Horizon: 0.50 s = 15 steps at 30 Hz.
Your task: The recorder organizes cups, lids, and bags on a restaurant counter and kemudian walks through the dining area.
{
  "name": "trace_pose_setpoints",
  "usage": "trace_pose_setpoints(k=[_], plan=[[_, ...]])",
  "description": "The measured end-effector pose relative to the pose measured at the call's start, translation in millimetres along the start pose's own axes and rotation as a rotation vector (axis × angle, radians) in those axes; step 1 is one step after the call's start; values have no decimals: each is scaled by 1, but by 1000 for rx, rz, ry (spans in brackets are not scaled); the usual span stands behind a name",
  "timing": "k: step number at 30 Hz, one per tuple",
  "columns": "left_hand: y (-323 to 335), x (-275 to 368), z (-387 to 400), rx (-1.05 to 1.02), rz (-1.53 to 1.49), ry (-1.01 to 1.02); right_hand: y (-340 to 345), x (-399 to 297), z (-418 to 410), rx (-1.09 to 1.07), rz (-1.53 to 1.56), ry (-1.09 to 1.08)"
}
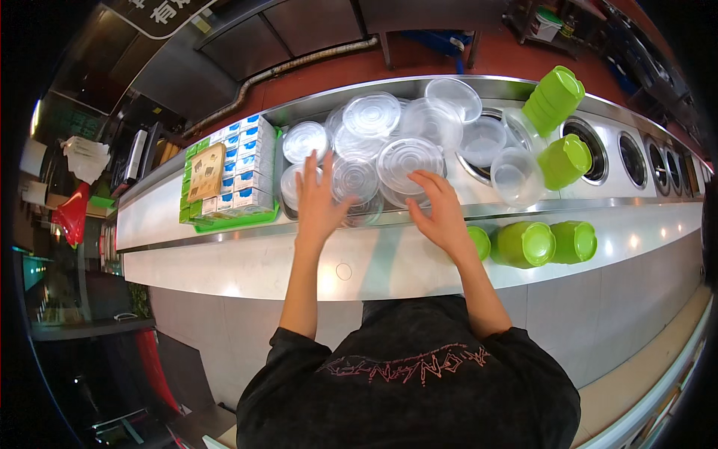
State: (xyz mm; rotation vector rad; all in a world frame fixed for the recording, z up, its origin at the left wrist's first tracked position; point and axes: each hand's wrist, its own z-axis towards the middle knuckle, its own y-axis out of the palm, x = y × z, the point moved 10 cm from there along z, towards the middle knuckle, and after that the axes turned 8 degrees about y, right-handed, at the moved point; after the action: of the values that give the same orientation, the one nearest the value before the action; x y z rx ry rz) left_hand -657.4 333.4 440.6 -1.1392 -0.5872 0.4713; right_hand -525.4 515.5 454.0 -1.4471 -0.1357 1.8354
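Note:
Many clear plastic container lids lie heaped on a dark tray (285,210) let into the steel counter. My left hand (320,205) hovers, fingers spread, at the heap's left side, near a small stack of round lids (305,142). At the near right edge of the heap, my right hand (438,210) has its fingers curved and apart beside a large clear lid (410,164); whether the fingertips touch it, I cannot tell. Both hands look free of any held thing. Clear plastic bowls (516,177) lie to the right of the heap.
On the left, small white-and-blue cartons (251,181) fill a green tray (238,222), with a brown patterned packet (206,172) on top. Stacked green cups (554,101) stand on the right, and more green cups (523,244) lie along the near ledge. Round wells (583,150) are set in the counter.

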Motion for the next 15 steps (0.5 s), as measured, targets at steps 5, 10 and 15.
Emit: trace_pose_setpoints(k=[5,10,15], plan=[[-56,-58,-8,246,-51,-102,-4,-1,3,39,34,18],[-19,-83,-30,148,-103,-183,6,-19,3,59,84,-1],[4,-117,-44,275,-346,-302,32,-38,3,2,103,-1]])
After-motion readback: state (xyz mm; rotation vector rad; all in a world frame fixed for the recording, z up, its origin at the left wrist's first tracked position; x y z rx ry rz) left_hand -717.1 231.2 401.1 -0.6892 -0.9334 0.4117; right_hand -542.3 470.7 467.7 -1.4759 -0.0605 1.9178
